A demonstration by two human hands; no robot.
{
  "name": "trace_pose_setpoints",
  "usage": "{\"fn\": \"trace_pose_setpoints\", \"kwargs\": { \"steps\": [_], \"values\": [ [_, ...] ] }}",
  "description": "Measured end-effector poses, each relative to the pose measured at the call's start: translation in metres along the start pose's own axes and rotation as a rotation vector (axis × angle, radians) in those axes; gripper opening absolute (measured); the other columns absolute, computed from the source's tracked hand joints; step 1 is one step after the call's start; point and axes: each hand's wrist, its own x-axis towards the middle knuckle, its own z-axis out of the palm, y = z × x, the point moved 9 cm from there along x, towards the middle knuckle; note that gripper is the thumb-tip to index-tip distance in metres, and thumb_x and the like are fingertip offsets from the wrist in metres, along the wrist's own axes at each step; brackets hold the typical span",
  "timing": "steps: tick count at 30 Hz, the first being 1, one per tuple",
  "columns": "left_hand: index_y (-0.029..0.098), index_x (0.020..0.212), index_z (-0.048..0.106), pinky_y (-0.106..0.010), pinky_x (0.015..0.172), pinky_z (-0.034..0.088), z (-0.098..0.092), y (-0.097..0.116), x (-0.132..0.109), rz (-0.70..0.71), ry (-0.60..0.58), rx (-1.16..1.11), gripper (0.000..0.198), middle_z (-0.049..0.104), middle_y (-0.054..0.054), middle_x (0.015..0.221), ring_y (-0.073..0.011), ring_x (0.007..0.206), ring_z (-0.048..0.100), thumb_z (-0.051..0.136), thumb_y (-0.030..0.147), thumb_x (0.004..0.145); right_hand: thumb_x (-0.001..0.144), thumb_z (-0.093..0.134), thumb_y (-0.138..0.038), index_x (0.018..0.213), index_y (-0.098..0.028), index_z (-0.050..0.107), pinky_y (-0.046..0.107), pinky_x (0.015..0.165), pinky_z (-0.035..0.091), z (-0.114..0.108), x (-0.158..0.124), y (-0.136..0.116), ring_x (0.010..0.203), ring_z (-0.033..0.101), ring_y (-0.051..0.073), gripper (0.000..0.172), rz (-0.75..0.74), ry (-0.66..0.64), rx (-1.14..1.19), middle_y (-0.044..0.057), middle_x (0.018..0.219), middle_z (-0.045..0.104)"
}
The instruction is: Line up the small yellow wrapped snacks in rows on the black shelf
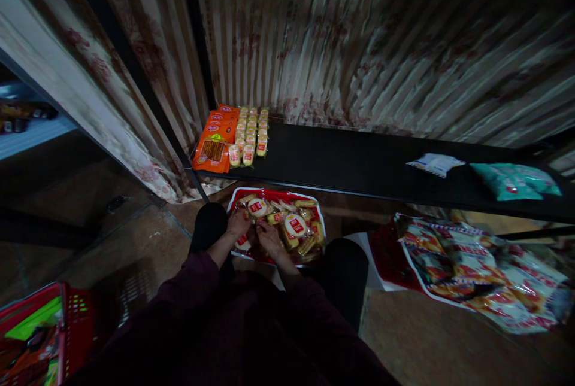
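Left grip [240, 224] and right grip [269, 237], fingers curled, both down among the wrapped snack packets [295, 226] in a red, white-rimmed basket [322, 224] between the knees [210, 224]; cannot tell whether either pinches a packet. Beyond, a low black shelf [336, 155] carries orange packs [218, 134] beside rows of small packets [249, 134] at left, teal bags [507, 182] toward the right. Second red basket [390, 257], heaped with glossy bags [471, 260], sits farther right.
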Motion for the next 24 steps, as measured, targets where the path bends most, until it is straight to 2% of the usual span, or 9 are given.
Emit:
{"fn": "trace_pose_setpoints", "kwargs": {
  "steps": [2,5,9,17,20,24],
  "values": [
    [0.015,0.118,0.057,-0.029,0.094,0.046,0.002,-0.001,-0.005,0.035,0.048,-0.095,0.038,0.062,-0.012,0.118,-0.0192,0.109,0.059,0.054,0.019,0.081,0.076,0.060,-0.030,0.086,-0.026,0.073,0.038,0.103,0.040,0.001,-0.001,0.000,0.106,0.062,0.022,0.018,-0.008,0.001,0.030,0.003,0.099,0.073],
    [0.015,0.114,0.059,-0.033,0.099,0.045,0.008,0.004,-0.017,0.170,0.142,-0.222,0.038,0.060,-0.012,0.119,-0.0194,0.113,0.057,0.055,0.012,0.077,0.077,0.059,-0.035,0.090,-0.027,0.073,0.038,0.106,0.037,0.001,-0.001,0.000,0.110,0.060,0.021,0.020,-0.017,0.013,0.066,0.002,0.105,0.072],
    [0.015,0.108,0.061,-0.036,0.102,0.045,0.016,0.010,-0.031,0.282,0.218,-0.313,0.033,0.058,-0.011,0.117,-0.0197,0.114,0.056,0.054,0.008,0.076,0.079,0.055,-0.041,0.102,-0.025,0.069,0.040,0.105,0.038,0.000,-0.001,0.006,0.111,0.059,0.020,0.031,-0.006,0.047,0.096,0.004,0.111,0.069],
    [0.015,0.125,0.050,-0.038,0.107,0.040,0.025,0.027,-0.055,0.310,0.159,-0.334,0.052,0.054,-0.013,0.129,-0.0221,0.123,0.050,0.056,0.011,0.074,0.077,0.054,-0.047,0.110,-0.020,0.064,0.037,0.095,0.046,-0.012,-0.006,0.033,0.103,0.063,0.022,0.044,0.053,0.114,0.264,0.008,0.109,0.069],
    [0.013,0.129,0.047,-0.037,0.110,0.037,0.030,0.030,-0.060,0.308,0.141,-0.376,0.061,0.049,-0.014,0.136,-0.0224,0.129,0.045,0.057,0.007,0.069,0.073,0.057,-0.046,0.110,-0.020,0.063,0.036,0.092,0.048,-0.014,-0.007,0.033,0.099,0.064,0.022,0.046,0.048,0.113,0.341,0.008,0.107,0.069],
    [0.015,0.130,0.048,-0.038,0.109,0.036,0.034,0.025,-0.057,0.264,0.140,-0.516,0.063,0.054,-0.013,0.133,-0.0228,0.128,0.046,0.058,0.007,0.068,0.064,0.065,-0.045,0.108,-0.020,0.064,0.036,0.088,0.049,-0.016,-0.006,0.028,0.095,0.064,0.022,0.051,0.036,0.130,0.508,0.007,0.103,0.070]
  ]
}}
